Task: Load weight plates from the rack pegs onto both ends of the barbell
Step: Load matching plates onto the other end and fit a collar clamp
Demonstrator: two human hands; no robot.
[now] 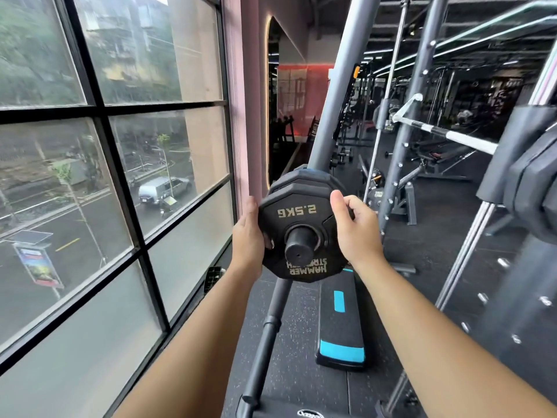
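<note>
A: What are we reading on the weight plate (298,215)?

B: We are reading "2.5KG" near its upper edge and "HAMMER STRENGTH" near its lower edge. Both are in pale letters and both are upside down.

A: How are we gripping it?

B: We are clamping it from both sides. Our left hand (248,236) is curling its fingers round the left rim. Our right hand (352,230) is pressing its thumb on the front face, with its fingers wrapped behind the right rim.

A: Which way is it facing?

B: It is standing on edge, flat face toward us, on the peg (300,250). The peg's blunt end is projecting through the centre hole between our hands, long axis pointing at us. Another plate (301,178) is sitting just behind the grip. The barbell (446,134) is lying well apart, up and right of the grip.
</note>
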